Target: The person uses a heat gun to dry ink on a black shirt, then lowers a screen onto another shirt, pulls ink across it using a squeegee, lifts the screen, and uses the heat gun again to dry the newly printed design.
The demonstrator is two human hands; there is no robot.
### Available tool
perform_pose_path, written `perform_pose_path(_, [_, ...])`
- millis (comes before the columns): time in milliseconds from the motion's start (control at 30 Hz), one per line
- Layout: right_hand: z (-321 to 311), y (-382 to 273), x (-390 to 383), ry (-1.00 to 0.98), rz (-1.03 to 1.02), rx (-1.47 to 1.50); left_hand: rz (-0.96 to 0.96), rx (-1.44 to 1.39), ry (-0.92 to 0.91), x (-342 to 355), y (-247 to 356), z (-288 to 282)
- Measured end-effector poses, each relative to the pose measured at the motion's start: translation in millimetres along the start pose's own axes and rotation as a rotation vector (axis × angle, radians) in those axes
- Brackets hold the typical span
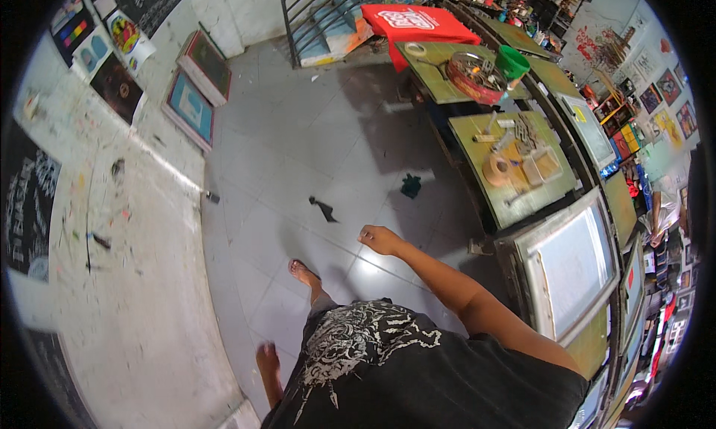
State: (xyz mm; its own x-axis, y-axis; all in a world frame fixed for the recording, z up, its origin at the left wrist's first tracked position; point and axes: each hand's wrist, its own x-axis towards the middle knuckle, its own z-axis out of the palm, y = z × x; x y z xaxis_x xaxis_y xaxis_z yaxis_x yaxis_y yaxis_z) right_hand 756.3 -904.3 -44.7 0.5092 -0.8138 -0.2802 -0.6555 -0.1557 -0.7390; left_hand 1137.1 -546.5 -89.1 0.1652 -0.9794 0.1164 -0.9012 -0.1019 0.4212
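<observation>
My right hand (pixel 379 240) hangs over the grey tiled floor, its arm reaching in from the right. The fingers are curled in loosely and nothing shows in them. At the lower left, beside my dark printed shirt (pixel 358 347), my left hand (pixel 268 360) is smeared by motion, so its fingers cannot be made out. Neither hand touches anything that I can see. On the floor beyond the right hand lie a black scrap (pixel 324 209) and a dark green crumpled cloth (pixel 411 185). My sandalled foot (pixel 300 271) is out in front.
Along the right runs a row of green boards (pixel 488 194), with a tape roll (pixel 496 169), a plastic tub (pixel 542 166), a red round tray (pixel 475 79), a green bucket (pixel 512 61) and a white-meshed frame (pixel 570 261). A red shirt (pixel 418 25) drapes the far end. Frames (pixel 190 108) lean at left.
</observation>
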Motion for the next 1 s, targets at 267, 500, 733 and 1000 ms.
perform_pose_path(267, [-21, 73, 150, -0.152, 0.393, -0.222, -0.049, -0.037, -0.238, 367, -93, 19])
perform_pose_path(500, [-47, 148, 184, -0.037, 0.918, -0.037, 0.215, -0.472, -0.135, 837, 65, -99])
perform_pose_path(733, [-137, 157, 375, -0.006, 0.839, 0.053, 0.119, -0.101, -0.509, 1022, -132, 79])
perform_pose_path(1000, [-444, 62, 678, 0.508, 0.413, 0.199, -0.324, -0.069, -1.07, 1178, -151, 185])
